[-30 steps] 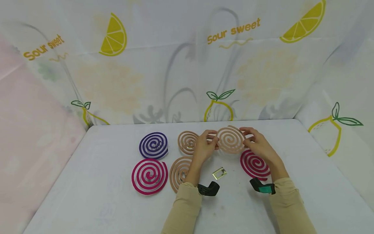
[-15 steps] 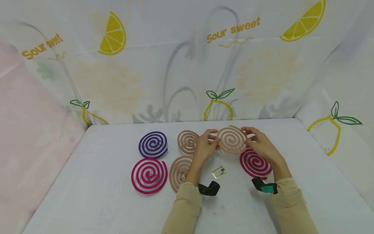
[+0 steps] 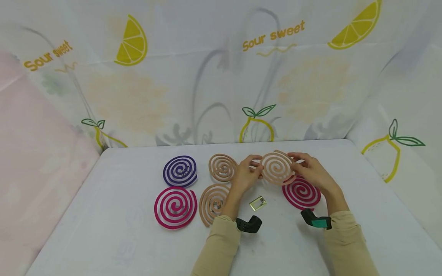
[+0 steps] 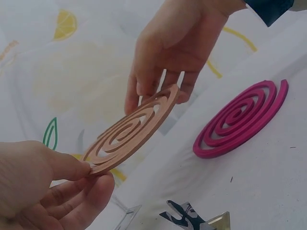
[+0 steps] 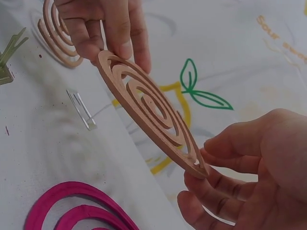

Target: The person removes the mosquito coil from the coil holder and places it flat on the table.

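Observation:
Both hands hold one tan spiral coil (image 3: 277, 168) in the air above the white table (image 3: 103, 214). My left hand (image 3: 249, 173) pinches its left rim between thumb and fingers, and my right hand (image 3: 308, 168) pinches the right rim. The left wrist view shows the coil (image 4: 130, 129) tilted, with the left thumb and fingers on its near edge and the right hand (image 4: 165, 57) on its far edge. From the right wrist view the same coil (image 5: 151, 110) slants between the two hands. A magenta coil (image 3: 301, 193) lies flat just under the right hand.
More coils lie flat on the table: a purple one (image 3: 180, 171), a magenta one (image 3: 175, 207), and two tan ones (image 3: 222, 168) (image 3: 211, 202). A small metal stand (image 3: 258, 203) sits between my forearms. Lemon-print cloth walls close in the back and sides.
The held tan coil and both hands have shifted slightly right and toward me, now overlapping the top of the magenta coil. The grip is unchanged.

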Available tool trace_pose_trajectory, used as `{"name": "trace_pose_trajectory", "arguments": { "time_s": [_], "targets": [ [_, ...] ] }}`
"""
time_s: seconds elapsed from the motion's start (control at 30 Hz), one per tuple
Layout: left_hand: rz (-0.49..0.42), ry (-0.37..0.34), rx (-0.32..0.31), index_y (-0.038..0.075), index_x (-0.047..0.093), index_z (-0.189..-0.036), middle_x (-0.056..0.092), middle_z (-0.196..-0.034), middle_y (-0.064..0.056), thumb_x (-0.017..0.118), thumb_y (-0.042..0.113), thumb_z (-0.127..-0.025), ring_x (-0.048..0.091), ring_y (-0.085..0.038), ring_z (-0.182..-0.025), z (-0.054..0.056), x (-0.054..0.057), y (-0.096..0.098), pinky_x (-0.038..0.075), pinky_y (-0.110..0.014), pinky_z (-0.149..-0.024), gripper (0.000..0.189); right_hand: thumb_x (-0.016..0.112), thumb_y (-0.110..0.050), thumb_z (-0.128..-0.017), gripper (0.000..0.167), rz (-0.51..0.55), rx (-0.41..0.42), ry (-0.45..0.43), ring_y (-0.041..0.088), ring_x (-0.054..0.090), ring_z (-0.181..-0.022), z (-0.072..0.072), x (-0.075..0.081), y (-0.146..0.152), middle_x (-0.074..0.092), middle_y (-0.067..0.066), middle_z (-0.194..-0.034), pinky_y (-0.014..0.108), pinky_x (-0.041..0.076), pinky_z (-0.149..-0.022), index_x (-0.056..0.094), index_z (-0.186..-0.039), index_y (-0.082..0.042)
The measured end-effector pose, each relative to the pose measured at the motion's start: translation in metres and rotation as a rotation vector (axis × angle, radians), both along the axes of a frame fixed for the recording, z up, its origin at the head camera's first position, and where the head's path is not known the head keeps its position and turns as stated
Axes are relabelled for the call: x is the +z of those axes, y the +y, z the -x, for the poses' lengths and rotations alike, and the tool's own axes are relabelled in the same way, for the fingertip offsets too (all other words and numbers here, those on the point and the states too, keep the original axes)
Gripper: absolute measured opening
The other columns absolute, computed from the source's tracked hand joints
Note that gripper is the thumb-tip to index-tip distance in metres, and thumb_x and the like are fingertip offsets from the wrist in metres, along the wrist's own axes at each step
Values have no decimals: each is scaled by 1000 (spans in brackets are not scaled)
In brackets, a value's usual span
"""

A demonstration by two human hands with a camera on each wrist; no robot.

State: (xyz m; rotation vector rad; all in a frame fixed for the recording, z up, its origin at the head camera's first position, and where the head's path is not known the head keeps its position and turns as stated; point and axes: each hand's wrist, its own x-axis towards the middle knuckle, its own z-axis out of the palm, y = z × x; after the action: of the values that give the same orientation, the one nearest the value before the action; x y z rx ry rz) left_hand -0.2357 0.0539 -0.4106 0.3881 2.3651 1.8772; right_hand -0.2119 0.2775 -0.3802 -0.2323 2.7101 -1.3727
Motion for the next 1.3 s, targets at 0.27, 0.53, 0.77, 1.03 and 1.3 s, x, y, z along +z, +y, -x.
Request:
{"name": "trace_pose_trajectory", "arguments": {
  "time_s": [0.27,0.53,0.77,1.03,1.3],
  "targets": [
    [40,19,9,9,59,-120,68,-98,-12,60,7,-90,69,-14,-66,-1,-5,6,54,-21,-58,30,47,-17,-99,40,-54,-9,35,29,57,-98,-3,3,4,53,24,-121,29,51,-72,47,-135,0],
    [129,46,23,11,61,-120,69,-100,-8,58,9,-91,69,-11,-66,-5,-1,7,46,-15,-52,29,47,-20,-99,39,-71,-8,5,22,57,-93,-4,4,9,58,23,-118,30,51,-72,49,-132,0],
    [178,74,7,9,62,-121,70,-102,-8,57,8,-90,70,-13,-71,-9,3,9,45,-15,-53,31,46,-19,-99,37,-86,19,4,19,60,-90,-6,5,13,61,23,-113,30,51,-73,50,-130,2],
    [211,76,-21,10,61,-124,70,-105,-6,53,5,-89,68,-11,-75,-10,2,11,43,-15,-52,36,46,-16,-99,35,-98,42,16,21,60,-91,-9,7,16,62,24,-112,30,52,-73,51,-128,4],
    [228,77,-44,10,60,-125,70,-105,-5,55,6,-90,67,-10,-77,-10,0,12,45,-14,-56,36,48,-17,-99,36,-114,37,-9,23,59,-92,-11,9,18,61,22,-112,29,51,-73,50,-128,3]
  ]
}}
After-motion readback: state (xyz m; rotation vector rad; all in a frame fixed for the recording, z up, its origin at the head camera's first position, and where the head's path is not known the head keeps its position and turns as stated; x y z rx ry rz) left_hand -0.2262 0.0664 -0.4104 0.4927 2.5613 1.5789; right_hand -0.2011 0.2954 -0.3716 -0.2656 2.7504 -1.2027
